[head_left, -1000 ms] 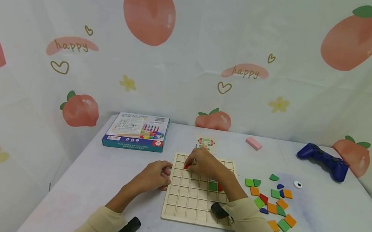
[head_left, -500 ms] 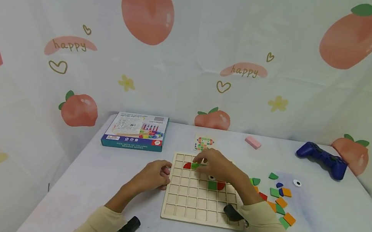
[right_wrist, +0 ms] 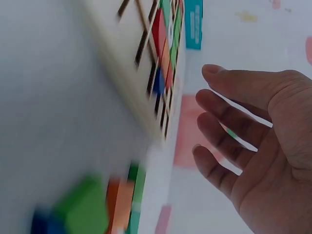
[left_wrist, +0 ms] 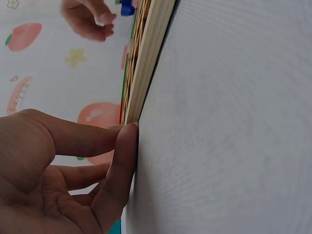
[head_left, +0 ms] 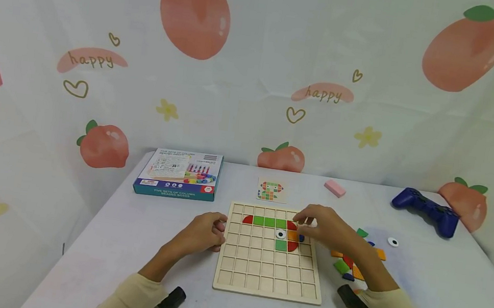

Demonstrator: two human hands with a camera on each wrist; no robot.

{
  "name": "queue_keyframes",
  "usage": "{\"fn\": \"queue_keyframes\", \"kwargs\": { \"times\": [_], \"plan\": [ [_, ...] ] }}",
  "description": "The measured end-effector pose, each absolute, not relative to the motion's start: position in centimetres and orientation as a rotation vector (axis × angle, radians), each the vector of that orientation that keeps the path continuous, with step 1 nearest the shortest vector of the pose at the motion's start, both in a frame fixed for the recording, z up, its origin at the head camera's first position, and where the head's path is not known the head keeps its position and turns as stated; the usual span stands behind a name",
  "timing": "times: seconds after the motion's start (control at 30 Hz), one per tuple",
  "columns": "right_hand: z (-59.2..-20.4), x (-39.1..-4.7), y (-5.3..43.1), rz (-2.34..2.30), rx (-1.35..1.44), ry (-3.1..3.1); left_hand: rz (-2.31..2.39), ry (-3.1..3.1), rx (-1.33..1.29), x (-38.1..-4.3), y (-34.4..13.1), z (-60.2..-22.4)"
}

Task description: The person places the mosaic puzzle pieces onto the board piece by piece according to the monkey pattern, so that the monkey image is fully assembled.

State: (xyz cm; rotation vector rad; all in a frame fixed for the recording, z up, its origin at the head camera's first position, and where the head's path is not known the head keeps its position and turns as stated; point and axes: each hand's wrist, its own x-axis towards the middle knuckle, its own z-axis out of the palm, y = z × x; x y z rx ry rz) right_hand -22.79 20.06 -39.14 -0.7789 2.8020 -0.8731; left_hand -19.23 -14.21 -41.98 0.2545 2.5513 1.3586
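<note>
A square wooden grid board (head_left: 254, 268) lies flat on the table. Its upper rows hold a row of green squares (head_left: 269, 222) with red rounded pieces (head_left: 248, 220) at both ends, plus an eye piece (head_left: 281, 234), an orange square (head_left: 293, 235) and a blue piece (head_left: 301, 238). At the board's left edge, my left hand (head_left: 200, 234) pinches the rim between thumb and finger, seen closely in the left wrist view. My right hand (head_left: 330, 229) hovers over the upper right corner, fingers apart and loosely bent, with nothing between them in the right wrist view.
Loose coloured tiles (head_left: 342, 266) lie right of the board, partly hidden by my right arm. Behind the board is a small pattern card (head_left: 272, 190). A box (head_left: 178, 174), a pink block (head_left: 335, 188), a blue game controller (head_left: 425, 211) and another eye piece (head_left: 393, 242) sit around.
My right hand has moved right across the board, from the left red piece to the upper right corner, uncovering the green row. My left hand stays at the left edge.
</note>
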Motion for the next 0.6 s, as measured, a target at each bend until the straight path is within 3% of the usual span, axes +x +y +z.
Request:
{"fn": "queue_keyframes", "kwargs": {
  "times": [0.6],
  "plan": [
    [-39.4, -19.8, 30.5, -0.752, -0.443, 2.912, 1.340, 2.564, 0.242, -19.3, -14.2, -42.1]
  ]
}}
